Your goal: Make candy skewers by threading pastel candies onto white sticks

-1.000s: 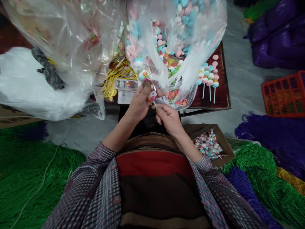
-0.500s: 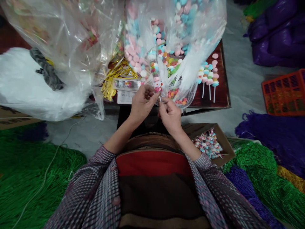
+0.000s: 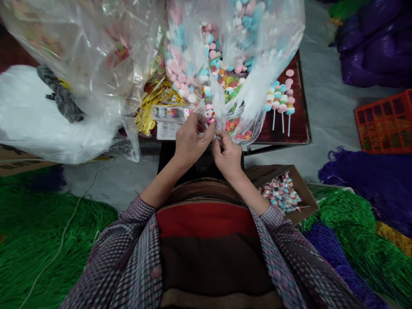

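A candy skewer [image 3: 208, 92] in a clear printed wrapper stands out from the table's front edge, with pink, white and blue sweets stacked along it. My left hand [image 3: 193, 136] pinches its lower end between thumb and fingers. Just below and to the right, my right hand [image 3: 228, 156] is closed on the stick end, its fingertips almost touching my left thumb. The fingers hide the gathered wrapper and any tie there. Left of my hands lie flat printed wrappers [image 3: 170, 112] and gold twist ties [image 3: 145, 116].
Clear bags of marshmallows [image 3: 180, 77] and gummy rings [image 3: 233, 125] cover the table. Several unwrapped candy skewers [image 3: 282, 96] lie at its right. A cardboard box [image 3: 304, 193] of wrapped sweets is by my right arm. An orange crate [image 3: 383, 122] and green strands [image 3: 344, 223] lie right.
Both hands stay at the candy skewer with small finger movements. The right fingertips have closed further over the white stick, which shows less now. The view has shifted slightly.
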### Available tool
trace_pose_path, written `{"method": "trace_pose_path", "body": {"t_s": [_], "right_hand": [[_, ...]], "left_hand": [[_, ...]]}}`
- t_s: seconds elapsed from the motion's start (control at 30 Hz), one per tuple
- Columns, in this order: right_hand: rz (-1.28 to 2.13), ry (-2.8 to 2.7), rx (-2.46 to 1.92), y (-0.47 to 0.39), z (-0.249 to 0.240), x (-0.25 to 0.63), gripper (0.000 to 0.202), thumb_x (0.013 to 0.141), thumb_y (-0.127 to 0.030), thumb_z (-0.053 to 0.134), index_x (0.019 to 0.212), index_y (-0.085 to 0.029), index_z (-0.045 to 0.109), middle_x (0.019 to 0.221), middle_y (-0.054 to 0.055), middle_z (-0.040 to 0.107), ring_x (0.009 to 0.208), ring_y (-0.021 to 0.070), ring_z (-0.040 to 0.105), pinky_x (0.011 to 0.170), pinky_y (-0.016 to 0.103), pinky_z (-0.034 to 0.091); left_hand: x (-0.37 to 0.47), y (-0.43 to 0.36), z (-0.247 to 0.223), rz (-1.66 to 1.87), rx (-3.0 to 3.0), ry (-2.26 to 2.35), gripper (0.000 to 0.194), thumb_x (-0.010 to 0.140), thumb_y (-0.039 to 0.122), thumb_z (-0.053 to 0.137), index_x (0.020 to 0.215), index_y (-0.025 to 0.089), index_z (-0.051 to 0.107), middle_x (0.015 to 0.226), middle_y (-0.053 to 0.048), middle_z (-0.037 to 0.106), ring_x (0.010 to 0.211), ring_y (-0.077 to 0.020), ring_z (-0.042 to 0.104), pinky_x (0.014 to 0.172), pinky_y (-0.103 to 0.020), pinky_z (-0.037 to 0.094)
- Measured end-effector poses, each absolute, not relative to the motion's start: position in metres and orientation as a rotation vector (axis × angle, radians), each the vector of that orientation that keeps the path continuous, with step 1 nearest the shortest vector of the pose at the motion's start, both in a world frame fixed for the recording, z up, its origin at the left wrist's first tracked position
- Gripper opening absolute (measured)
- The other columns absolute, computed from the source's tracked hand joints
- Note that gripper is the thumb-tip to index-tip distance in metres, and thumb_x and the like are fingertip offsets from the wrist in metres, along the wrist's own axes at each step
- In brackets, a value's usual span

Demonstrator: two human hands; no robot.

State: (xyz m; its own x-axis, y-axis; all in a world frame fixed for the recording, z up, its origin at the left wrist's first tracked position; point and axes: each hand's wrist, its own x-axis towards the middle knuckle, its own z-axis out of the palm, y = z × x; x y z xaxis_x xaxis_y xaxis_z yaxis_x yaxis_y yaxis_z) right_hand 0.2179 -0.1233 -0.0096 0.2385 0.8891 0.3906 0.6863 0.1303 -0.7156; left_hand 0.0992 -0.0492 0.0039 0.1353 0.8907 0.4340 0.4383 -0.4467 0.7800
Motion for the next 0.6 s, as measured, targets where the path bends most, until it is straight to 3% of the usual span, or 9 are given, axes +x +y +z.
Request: {"method": "trace_pose_path", "body": {"t_s": [0.33, 0.47, 0.6], "right_hand": [[0.137, -1.610, -1.732, -0.122, -0.026, 0.219, 0.039, 0.104, -0.039, 0.041, 0.122, -0.018, 0.069, 0.101, 0.011, 0.080, 0.074, 0.0189, 0.072, 0.067, 0.030, 0.051], [0.130, -1.612, -1.772, -0.121, -0.027, 0.220, 0.039, 0.103, -0.037, 0.042, 0.124, -0.019, 0.069, 0.099, 0.011, 0.080, 0.068, 0.0168, 0.069, 0.063, 0.028, 0.049], [0.325, -1.514, -1.795, -0.116, -0.020, 0.221, 0.036, 0.098, -0.036, 0.048, 0.120, -0.019, 0.072, 0.082, 0.008, 0.077, 0.064, 0.0168, 0.065, 0.060, 0.027, 0.046]], "left_hand": [[0.101, -0.041, 0.003, 1.194, 2.018, 1.369, 0.006, 0.088, 0.021, 0.065, 0.086, 0.023, 0.059, 0.072, 0.003, 0.066, 0.060, -0.0107, 0.057, 0.061, -0.027, 0.040], [0.099, -0.040, 0.002, 1.179, 2.058, 1.396, 0.008, 0.085, 0.019, 0.065, 0.083, 0.023, 0.057, 0.068, 0.003, 0.063, 0.061, -0.0118, 0.056, 0.062, -0.028, 0.040], [0.099, -0.043, 0.001, 1.145, 2.122, 1.340, 0.011, 0.083, 0.017, 0.064, 0.081, 0.023, 0.055, 0.069, 0.002, 0.063, 0.064, -0.0131, 0.059, 0.062, -0.028, 0.042]]}}
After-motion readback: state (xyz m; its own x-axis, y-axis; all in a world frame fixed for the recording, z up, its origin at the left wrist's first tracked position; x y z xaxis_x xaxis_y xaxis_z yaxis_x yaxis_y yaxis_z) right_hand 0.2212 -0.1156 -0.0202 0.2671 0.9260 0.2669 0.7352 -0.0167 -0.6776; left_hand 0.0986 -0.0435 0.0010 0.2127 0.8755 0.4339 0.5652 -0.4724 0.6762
